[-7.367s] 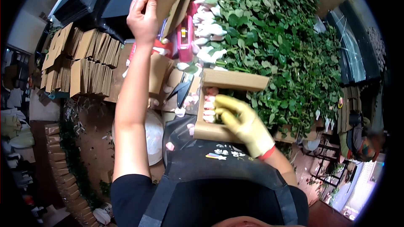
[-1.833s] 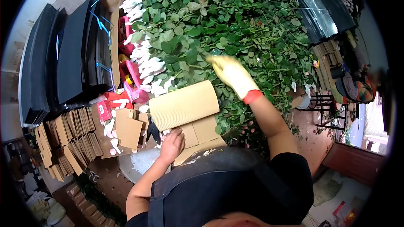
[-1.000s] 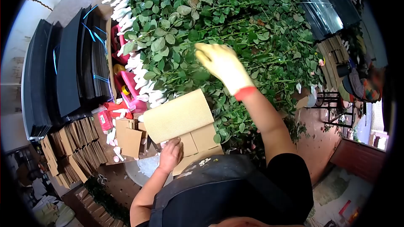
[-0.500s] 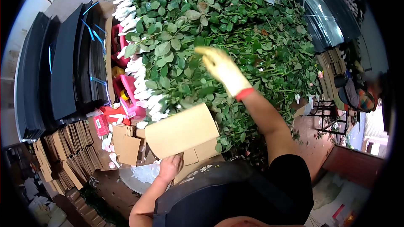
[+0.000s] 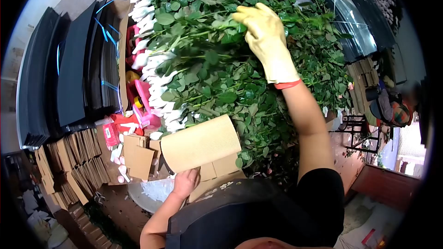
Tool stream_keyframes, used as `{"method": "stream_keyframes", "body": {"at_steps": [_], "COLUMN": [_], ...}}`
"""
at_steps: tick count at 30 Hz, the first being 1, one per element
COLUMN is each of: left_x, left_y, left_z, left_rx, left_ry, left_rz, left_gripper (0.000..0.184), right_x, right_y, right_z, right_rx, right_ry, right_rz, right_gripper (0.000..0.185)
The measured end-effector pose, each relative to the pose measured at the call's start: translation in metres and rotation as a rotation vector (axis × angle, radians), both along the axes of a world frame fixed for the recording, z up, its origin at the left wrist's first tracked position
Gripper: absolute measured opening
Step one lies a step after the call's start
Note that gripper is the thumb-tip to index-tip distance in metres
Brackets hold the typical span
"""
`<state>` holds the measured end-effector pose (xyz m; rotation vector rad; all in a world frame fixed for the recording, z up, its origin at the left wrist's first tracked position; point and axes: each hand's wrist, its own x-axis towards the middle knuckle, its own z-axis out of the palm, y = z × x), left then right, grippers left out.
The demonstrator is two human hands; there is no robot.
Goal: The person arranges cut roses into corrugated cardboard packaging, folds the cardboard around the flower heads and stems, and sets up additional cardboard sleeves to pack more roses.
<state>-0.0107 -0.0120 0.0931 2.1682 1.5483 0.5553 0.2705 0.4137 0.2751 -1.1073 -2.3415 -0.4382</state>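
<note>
My right hand (image 5: 266,34), in a yellow rubber glove with a red cuff, is closed around leafy rose stems (image 5: 198,23) high on the pile. The stems stretch leftward from the glove, and some leaves are blurred. White-sleeved flower heads (image 5: 143,16) line the left side of the green pile (image 5: 221,97). My bare left hand (image 5: 186,182) is closed at the lower edge of a curled sheet of corrugated cardboard (image 5: 200,143). This sheet lies over flatter cardboard (image 5: 224,167) in front of my apron.
Dark flat sheets (image 5: 76,69) with blue straps stand at the left, above stacked cardboard pieces (image 5: 74,166). A pink plastic holder (image 5: 144,103) sits beside the flower heads. A round metal tray (image 5: 150,193) is near my left forearm. Glossy dark sheets (image 5: 355,23) lie at upper right.
My right hand has moved up and to the right over the pile and closed on stems, which have shifted with it. The curled cardboard and my left hand stay nearly in place.
</note>
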Motion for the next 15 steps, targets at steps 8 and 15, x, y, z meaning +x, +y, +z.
{"method": "stream_keyframes", "body": {"at_steps": [8, 15], "left_x": [-0.001, 0.001], "left_y": [-0.001, -0.001], "left_z": [0.002, 0.002], "left_rx": [0.015, 0.053], "left_ry": [0.012, 0.044], "left_rz": [-0.012, -0.013], "left_gripper": [0.032, 0.033], "right_x": [0.029, 0.090], "right_y": [-0.080, -0.118], "right_z": [-0.025, -0.093], "right_rx": [-0.113, -0.583], "right_ry": [0.198, 0.002], "right_rz": [0.139, 0.205], "right_gripper": [0.041, 0.022]}}
